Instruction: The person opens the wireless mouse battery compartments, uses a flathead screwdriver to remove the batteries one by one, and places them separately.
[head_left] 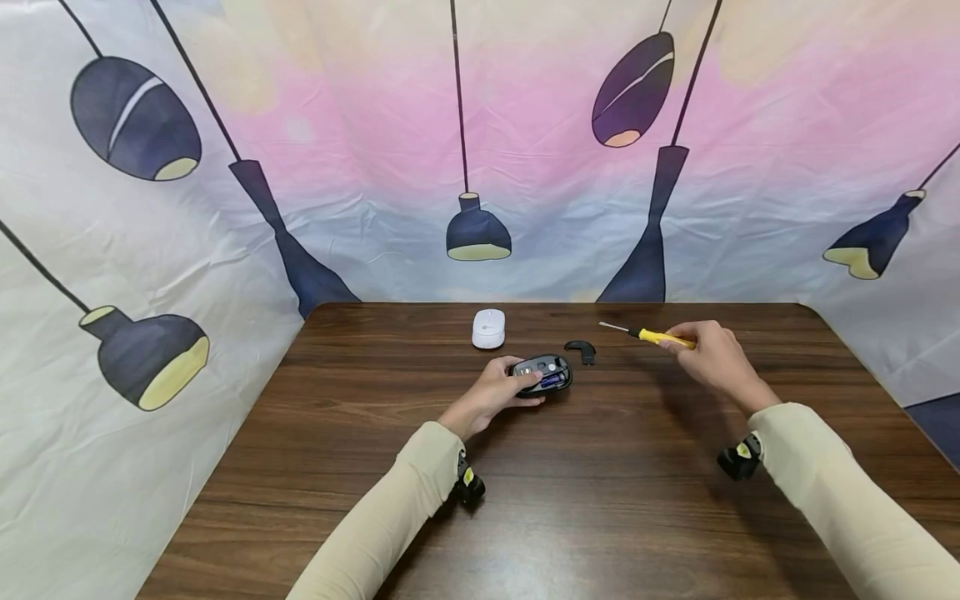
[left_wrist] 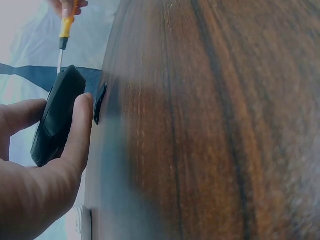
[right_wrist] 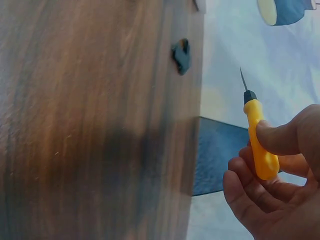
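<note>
A black computer mouse [head_left: 545, 372] lies upside down on the wooden table [head_left: 600, 500] with its battery bay showing. My left hand [head_left: 504, 385] grips the mouse [left_wrist: 56, 116] from the left, thumb and fingers curled round its body. My right hand [head_left: 708, 353] holds a yellow-handled screwdriver [head_left: 651, 335] above the table, to the right of the mouse, its tip pointing left. In the right wrist view the fingers [right_wrist: 255, 195] wrap the yellow screwdriver handle [right_wrist: 260, 142]. A small black cover piece [head_left: 582, 349] lies just beyond the mouse.
A white mouse [head_left: 488, 328] sits near the table's far edge, behind the black one. A printed cloth backdrop [head_left: 480, 150] with lamp shapes surrounds the table on three sides. The black cover piece [right_wrist: 182, 55] shows on the wood in the right wrist view.
</note>
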